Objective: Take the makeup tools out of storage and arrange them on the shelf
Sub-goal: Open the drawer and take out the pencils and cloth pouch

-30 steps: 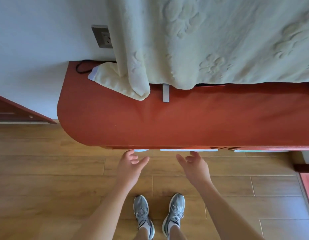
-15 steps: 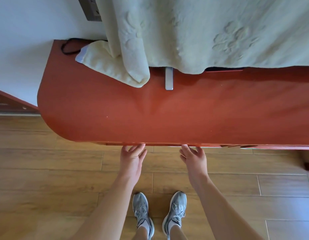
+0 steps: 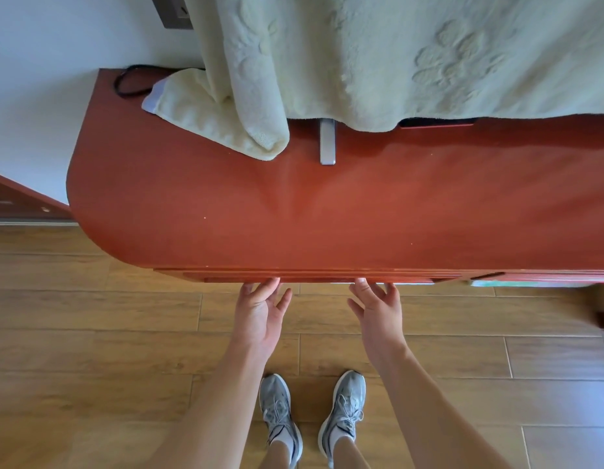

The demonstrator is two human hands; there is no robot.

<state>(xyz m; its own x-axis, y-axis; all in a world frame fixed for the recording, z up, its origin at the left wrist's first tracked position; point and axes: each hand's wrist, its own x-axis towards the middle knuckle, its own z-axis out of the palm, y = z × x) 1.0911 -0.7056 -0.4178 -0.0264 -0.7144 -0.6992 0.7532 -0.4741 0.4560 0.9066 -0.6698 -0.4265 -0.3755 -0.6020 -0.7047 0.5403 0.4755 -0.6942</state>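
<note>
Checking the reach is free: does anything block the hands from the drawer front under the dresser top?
Nothing visible does. The left hand and right hand both have fingertips at the drawer front below the dresser top. No makeup tools show.

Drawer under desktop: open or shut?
Looks shut: drawer front sits tucked under desktop edge; left hand and right hand reach it.

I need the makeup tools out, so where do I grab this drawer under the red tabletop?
Probably its bottom lip, hooked from below. The drawer front is a long shallow strip tucked under the overhanging tabletop with no handle showing; left hand and right hand flank its middle, so it should pull straight.
</note>
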